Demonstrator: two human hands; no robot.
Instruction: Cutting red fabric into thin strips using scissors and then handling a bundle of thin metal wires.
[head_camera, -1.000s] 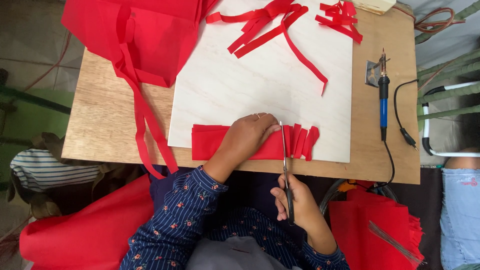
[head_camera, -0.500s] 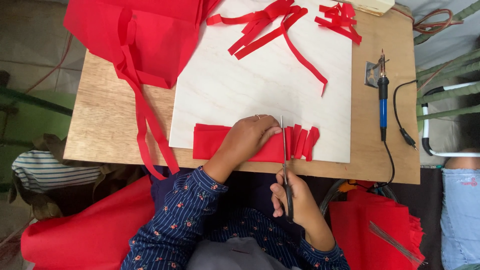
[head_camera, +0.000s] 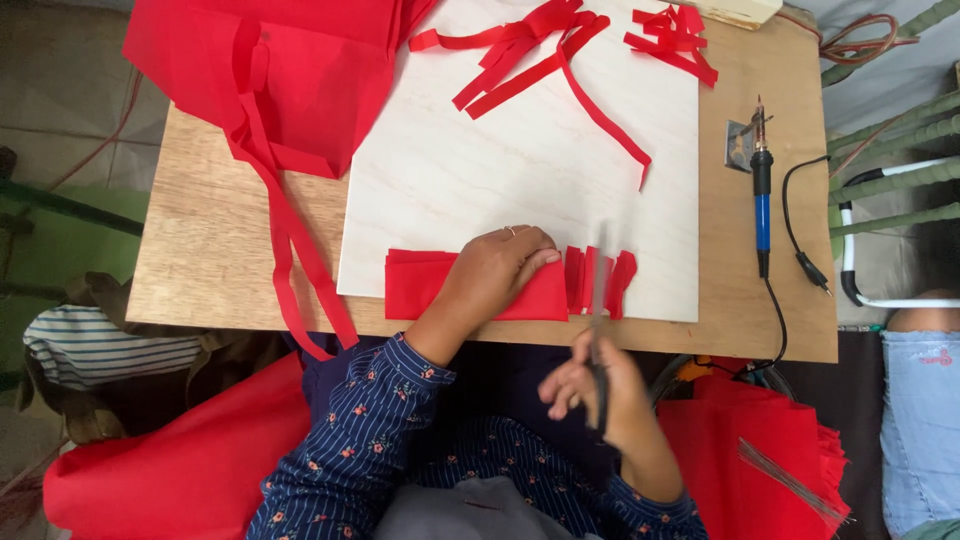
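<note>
- My left hand (head_camera: 497, 268) lies flat on the folded red cloth (head_camera: 440, 287), its fingers (head_camera: 535, 255) spread loosely and pressing the cloth down on the white board (head_camera: 520, 160).
- That folded cloth sits along the board's near edge, just in front of me; its right end is cut into narrow strips (head_camera: 600, 280) that stand side by side.
- My right hand (head_camera: 600, 395) is below the worktop's near edge, its fingers wrapped around the dark handles of the scissors (head_camera: 598, 340).
- The scissor blades point away from me and reach up to the cut strips; they are blurred, so I cannot tell whether they stand open or closed.
- The board rests on a wooden worktop (head_camera: 210, 240).
- Loose red strips (head_camera: 540, 45) lie at the board's far end, with a smaller tangle of strips (head_camera: 675, 35) to their right.
- A big piece of red cloth (head_camera: 270, 70) with long straps drapes over the worktop's far left corner.
- A soldering iron (head_camera: 762, 190) with a blue grip lies on the bare wood right of the board, its black cord running off the edge.
- More red cloth (head_camera: 760, 440) is piled low down to my right.
</note>
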